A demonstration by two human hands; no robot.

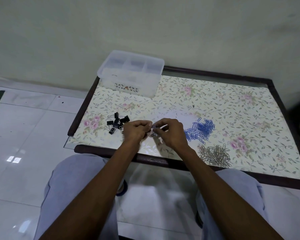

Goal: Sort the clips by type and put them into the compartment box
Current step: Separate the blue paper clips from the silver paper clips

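Note:
My left hand point(136, 129) and my right hand point(171, 131) meet at the table's front middle, both pinching a small tangle of paper clips point(153, 129) between the fingertips. Black binder clips point(117, 122) lie in a loose group just left of my left hand. A pile of blue paper clips point(200, 129) lies right of my right hand. Nearer the front edge sits a heap of silver paper clips point(215, 155). The clear plastic compartment box point(131, 73) stands at the table's back left corner, its dividers visible from above.
The table point(223, 104) has a floral cover under glass and a dark wooden frame. A wall rises right behind it. White tiled floor point(24, 127) lies to the left. My knees sit below the front edge.

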